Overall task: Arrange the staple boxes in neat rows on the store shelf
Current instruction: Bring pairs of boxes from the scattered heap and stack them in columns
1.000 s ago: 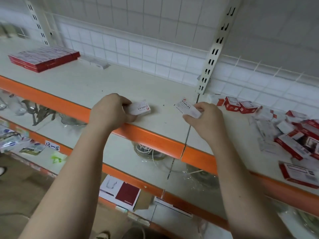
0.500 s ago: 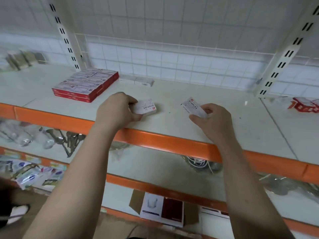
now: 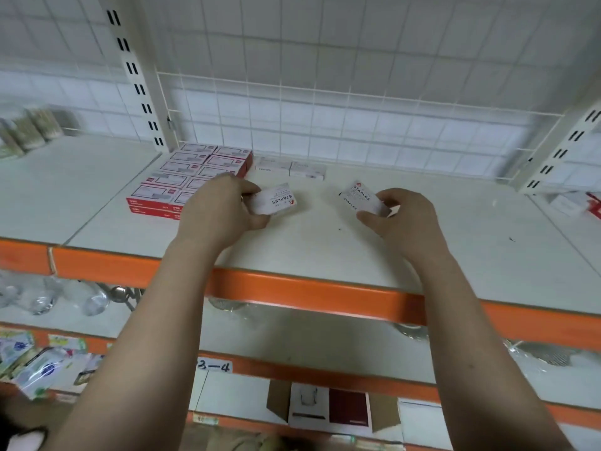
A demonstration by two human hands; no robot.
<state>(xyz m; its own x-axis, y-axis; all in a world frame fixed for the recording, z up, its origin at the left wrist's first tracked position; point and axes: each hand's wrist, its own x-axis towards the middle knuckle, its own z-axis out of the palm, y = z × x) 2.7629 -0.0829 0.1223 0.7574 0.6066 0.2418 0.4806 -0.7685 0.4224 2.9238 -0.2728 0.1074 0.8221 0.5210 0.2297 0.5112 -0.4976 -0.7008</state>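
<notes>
My left hand (image 3: pixel 221 209) grips a white staple box (image 3: pixel 276 199) printed "STAPLES", held just above the white shelf (image 3: pixel 312 249). My right hand (image 3: pixel 403 219) holds a second white staple box (image 3: pixel 359 197), tilted, a little to the right. Behind my left hand lies a block of red staple boxes (image 3: pixel 185 177) in neat rows, two layers high. Two white staple boxes (image 3: pixel 291 169) sit side by side against the wire grid at the back, right of the red block.
An orange rail (image 3: pixel 309 292) edges the shelf front. A slotted upright (image 3: pixel 136 73) stands at the back left, another (image 3: pixel 566 151) at the right. Loose red and white boxes (image 3: pixel 582 203) lie at the far right. Lower shelves hold glassware, packets and a carton (image 3: pixel 328 408).
The view has swung left, bringing the red block and the two white boxes closer. Both hands have carried their white boxes further back over the shelf toward them.
</notes>
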